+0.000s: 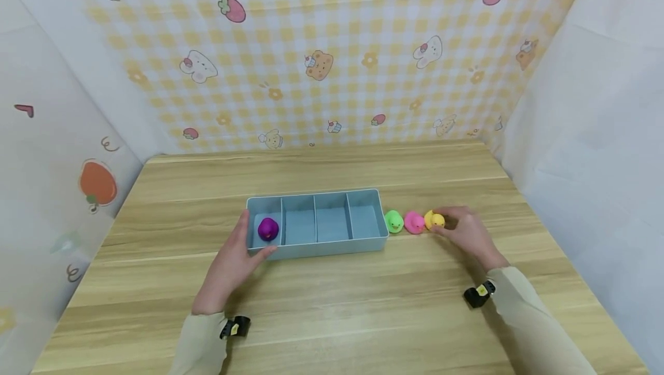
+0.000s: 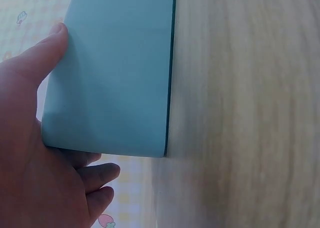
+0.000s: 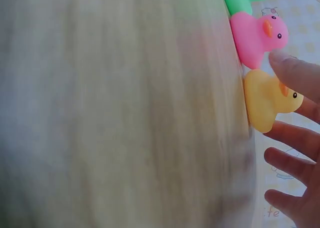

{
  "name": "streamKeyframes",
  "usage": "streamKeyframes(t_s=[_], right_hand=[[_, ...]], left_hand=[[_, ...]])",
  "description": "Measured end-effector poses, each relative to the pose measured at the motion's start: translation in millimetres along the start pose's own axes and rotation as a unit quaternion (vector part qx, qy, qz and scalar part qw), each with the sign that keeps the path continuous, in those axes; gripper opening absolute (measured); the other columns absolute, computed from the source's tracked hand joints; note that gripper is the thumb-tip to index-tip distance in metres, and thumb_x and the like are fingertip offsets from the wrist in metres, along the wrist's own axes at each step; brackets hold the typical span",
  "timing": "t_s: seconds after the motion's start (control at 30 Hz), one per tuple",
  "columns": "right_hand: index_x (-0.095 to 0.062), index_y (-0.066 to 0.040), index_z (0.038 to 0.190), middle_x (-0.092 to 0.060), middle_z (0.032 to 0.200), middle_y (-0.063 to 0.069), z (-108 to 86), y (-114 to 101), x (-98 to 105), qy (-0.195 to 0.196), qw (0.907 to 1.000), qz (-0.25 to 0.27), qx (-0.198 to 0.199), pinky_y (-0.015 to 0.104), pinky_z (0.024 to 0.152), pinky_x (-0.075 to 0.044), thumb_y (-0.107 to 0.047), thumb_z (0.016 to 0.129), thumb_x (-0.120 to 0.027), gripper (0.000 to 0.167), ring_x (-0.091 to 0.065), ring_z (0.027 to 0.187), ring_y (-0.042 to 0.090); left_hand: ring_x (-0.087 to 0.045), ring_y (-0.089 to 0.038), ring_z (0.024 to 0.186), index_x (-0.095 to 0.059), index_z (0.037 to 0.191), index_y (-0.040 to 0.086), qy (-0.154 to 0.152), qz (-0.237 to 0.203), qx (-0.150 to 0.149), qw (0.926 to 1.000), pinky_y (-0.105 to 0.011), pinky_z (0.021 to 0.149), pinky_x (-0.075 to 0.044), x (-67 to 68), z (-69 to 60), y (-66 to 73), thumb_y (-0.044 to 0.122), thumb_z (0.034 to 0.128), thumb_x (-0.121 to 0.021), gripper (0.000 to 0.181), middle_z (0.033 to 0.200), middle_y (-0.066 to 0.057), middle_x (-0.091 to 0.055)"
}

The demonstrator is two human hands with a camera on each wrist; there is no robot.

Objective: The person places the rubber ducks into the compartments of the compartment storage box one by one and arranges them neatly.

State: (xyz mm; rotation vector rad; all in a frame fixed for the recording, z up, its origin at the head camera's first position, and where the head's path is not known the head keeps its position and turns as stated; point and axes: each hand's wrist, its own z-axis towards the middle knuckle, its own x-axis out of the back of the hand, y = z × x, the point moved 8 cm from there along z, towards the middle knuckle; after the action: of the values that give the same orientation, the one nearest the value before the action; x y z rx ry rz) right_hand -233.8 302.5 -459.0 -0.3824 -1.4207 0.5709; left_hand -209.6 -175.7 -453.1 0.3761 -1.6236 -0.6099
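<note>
In the head view, a long blue box (image 1: 332,245) with several compartments lies on the table. A purple rubber duck (image 1: 268,229) sits in its leftmost compartment. My left hand (image 1: 230,268) grips the box's near left corner, thumb on the front wall and fingers at the left end. Right of the box stand a green duck (image 1: 394,222), a pink duck (image 1: 414,222) and a yellow duck (image 1: 434,220) in a row. My right hand (image 1: 469,235) has thumb and forefinger around the yellow duck, which rests on the table; the other fingers are spread in the right wrist view.
The wood-grain table (image 1: 337,311) runs back to a yellow checked cloth (image 1: 290,64) with cartoon prints. White cloths hang at the left (image 1: 46,139) and right sides. A small black camera is strapped on each wrist.
</note>
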Motion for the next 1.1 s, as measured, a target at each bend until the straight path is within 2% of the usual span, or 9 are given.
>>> streamKeyframes(t_s=[0.17,0.57,0.87,1.1], right_hand=[[-0.064,-0.004,0.122,-0.063,0.122,0.019,-0.9,0,-4,-0.027,0.9996,-0.009,-0.006,0.058,0.101,-0.039,-0.025,0.08,-0.078,0.049,-0.053,0.116,0.039],[-0.063,0.0,0.12,-0.063,0.119,0.024,-1.4,2,-3,-0.013,0.9998,-0.008,-0.014,0.058,0.096,-0.043,-0.022,0.082,-0.076,0.046,-0.053,0.113,0.04],[-0.066,0.0,0.117,-0.065,0.116,0.024,8.5,-21,7,0.0,0.9998,-0.009,0.02,0.06,0.098,-0.041,-0.02,0.082,-0.076,0.042,-0.053,0.114,0.043],[-0.064,0.001,0.119,-0.062,0.12,0.025,11.9,-33,11,0.004,0.9998,-0.013,0.015,0.061,0.099,-0.04,-0.022,0.083,-0.075,0.044,-0.051,0.116,0.043]], left_hand=[[-0.017,-0.043,0.143,0.006,0.153,0.007,-0.001,-0.004,0.001,1.0,-0.057,0.113,-0.024,0.2,0.1,-0.4,0.064,0.085,-0.056,0.108,0.159,-0.02,-0.005],[-0.015,-0.043,0.144,0.007,0.153,0.008,-0.001,-0.015,-0.004,0.9999,-0.058,0.114,-0.022,-1.2,1.8,-1.2,0.054,0.0868,-0.062,0.106,0.159,-0.021,-0.005],[-0.015,-0.043,0.144,0.007,0.153,0.008,-0.001,-0.017,-0.002,0.9999,-0.058,0.114,-0.023,-1.4,1.2,-2.4,0.06,0.0858,-0.059,0.107,0.159,-0.021,-0.005],[-0.015,-0.042,0.144,0.006,0.153,0.008,0.0,-0.024,-0.004,0.9997,-0.057,0.114,-0.023,-1.8,1.4,-3.2,0.062,0.0845,-0.059,0.109,0.16,-0.02,-0.005]])
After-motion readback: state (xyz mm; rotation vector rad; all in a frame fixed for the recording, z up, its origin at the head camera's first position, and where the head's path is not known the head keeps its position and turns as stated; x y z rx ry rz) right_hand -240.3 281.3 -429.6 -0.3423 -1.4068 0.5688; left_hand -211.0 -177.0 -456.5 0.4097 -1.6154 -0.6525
